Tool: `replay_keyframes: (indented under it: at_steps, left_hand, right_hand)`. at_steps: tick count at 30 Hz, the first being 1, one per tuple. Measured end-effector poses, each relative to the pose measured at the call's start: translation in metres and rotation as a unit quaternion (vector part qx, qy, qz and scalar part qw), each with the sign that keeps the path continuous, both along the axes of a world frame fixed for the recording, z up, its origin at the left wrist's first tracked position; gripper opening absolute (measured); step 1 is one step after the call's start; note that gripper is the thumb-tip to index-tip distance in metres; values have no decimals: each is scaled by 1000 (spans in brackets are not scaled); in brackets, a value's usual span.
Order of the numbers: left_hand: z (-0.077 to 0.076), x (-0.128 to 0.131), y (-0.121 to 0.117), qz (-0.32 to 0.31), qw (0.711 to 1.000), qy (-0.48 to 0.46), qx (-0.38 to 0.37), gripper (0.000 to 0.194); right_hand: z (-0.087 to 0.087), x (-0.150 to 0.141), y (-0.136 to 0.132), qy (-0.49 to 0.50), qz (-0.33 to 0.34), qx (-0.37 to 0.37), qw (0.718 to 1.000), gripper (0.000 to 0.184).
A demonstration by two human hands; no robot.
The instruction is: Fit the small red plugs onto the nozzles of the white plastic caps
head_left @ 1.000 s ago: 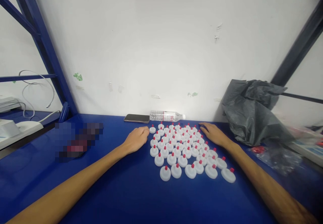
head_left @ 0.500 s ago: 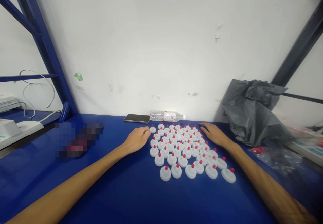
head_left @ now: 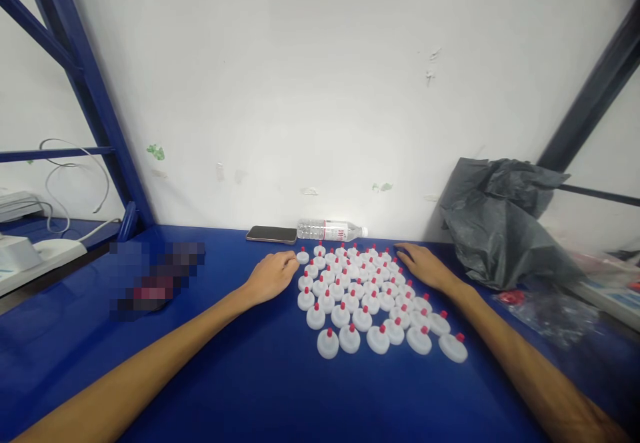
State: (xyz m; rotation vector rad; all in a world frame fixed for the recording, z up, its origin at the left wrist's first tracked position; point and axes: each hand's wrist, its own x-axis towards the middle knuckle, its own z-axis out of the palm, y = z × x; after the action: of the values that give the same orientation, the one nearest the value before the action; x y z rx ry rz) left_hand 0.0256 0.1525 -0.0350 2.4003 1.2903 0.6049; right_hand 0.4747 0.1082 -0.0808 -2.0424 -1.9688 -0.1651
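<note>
Several white round caps with red tips (head_left: 353, 302) stand in a loose cluster on the blue table (head_left: 240, 390). At the cluster's far left edge rests my left hand (head_left: 273, 275), its fingers curled in and nothing seen in them. Its knuckles are beside the leftmost white cap (head_left: 303, 256), perhaps touching it. My right hand (head_left: 423, 264) lies palm down at the far right edge of the group, fingers stretched out and slightly apart, holding nothing. The nearest caps are just left of its fingers.
A clear plastic bottle (head_left: 330, 230) lies against the wall, beside a dark phone (head_left: 271, 234). To the right are a crumpled grey plastic bag (head_left: 500, 223) and a clear bag (head_left: 555, 313) near something red. A blurred-out object (head_left: 160, 283) and a white power strip (head_left: 45, 260) are left.
</note>
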Motion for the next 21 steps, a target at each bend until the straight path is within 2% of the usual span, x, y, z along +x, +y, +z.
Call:
replay_keyframes:
  at_steps: [21]
  left_hand:
    - [1,-1,0,-6,1000,12,-11,28]
  right_hand:
    - [3,-3,-2,13,-5,-18,1000,58]
